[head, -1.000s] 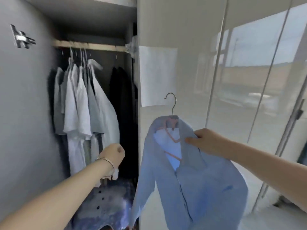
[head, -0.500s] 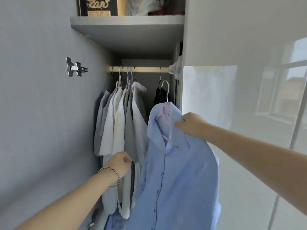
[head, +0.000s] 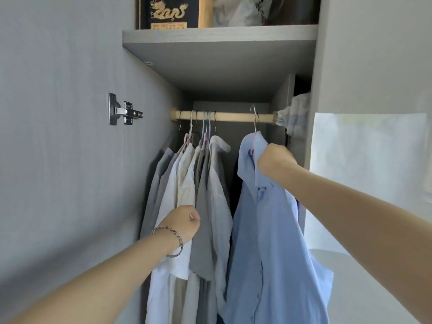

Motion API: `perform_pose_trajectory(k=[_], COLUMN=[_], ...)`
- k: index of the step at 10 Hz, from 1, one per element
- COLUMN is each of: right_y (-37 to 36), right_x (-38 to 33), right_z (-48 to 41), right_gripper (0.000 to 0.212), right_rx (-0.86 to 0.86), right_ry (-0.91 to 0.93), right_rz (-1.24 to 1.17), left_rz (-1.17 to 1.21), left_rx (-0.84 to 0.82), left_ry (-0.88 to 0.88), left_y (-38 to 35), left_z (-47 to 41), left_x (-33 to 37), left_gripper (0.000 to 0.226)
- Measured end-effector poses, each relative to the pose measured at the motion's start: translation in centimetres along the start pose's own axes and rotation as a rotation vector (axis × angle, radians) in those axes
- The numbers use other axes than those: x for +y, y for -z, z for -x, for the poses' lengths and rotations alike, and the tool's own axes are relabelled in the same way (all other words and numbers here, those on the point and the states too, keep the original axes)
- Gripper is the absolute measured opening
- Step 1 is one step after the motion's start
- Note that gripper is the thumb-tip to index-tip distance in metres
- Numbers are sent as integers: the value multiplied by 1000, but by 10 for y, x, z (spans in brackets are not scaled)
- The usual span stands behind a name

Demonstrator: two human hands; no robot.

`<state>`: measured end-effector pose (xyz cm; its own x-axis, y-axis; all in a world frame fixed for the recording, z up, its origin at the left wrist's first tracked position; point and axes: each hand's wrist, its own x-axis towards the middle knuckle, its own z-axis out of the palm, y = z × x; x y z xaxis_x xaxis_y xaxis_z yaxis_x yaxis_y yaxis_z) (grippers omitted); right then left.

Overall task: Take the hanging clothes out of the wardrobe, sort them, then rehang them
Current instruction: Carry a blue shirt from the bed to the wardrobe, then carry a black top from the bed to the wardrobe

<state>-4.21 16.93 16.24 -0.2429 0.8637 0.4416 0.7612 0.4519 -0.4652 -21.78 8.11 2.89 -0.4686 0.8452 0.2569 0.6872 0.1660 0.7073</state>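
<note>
Blue shirt (head: pixel 264 230), collar gripped in your right hand (head: pixel 274 160), hook (head: pixel 254 119) at rail (head: pixel 233 117), 12 o'clock: seat it fully before release; left hand (head: pixel 184 222), 8 o'clock, curled, hold indeterminate

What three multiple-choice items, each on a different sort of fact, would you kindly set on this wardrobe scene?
1. Where is the blue shirt relative to the other hanging shirts?
A. to their right
B. to their left
C. folded on the floor

2. What colour is the rail?
A. black
B. pale wood
C. red

3. What is the right hand doing?
A. hanging open
B. holding a phone
C. gripping the blue shirt near its collar

Answers:
1 A, it is held toward the rail's right end, apart from the bunch.
2 B, the bar is light wood.
3 C, the hand is clenched on the fabric by the collar.
</note>
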Motion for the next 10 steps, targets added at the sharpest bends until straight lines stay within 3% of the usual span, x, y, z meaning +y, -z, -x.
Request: perform_pose_trajectory(k=[3,5,7,8,9,10], right_y=[-27,-51,-74,-83,-87,-105], right_x=[-37,-33,-15,-10,-16,-22], right_z=[-102,-139,-147,-151,-143,-136], right_gripper=[33,37,43,49,39,38], right_rx=[147,5,-107,-6,344,179], right_ry=[-93,-196,-251,-215,259,542], right_rz=[-55,-111,-155,75,577,848], left_rz=[-45,-100,-99,-88,-72,-48], left_rx=[-39,-168,-147,-158,-156,-125], left_ry=[-122,-162,-139,-124,-92,-76], left_y=[47,43,40,39,41,42], left_z=[-80,-88,-80,-77,-77,-77], left_x=[10,6,10,14,18,18], left_gripper=[25,28,30,26,22,21])
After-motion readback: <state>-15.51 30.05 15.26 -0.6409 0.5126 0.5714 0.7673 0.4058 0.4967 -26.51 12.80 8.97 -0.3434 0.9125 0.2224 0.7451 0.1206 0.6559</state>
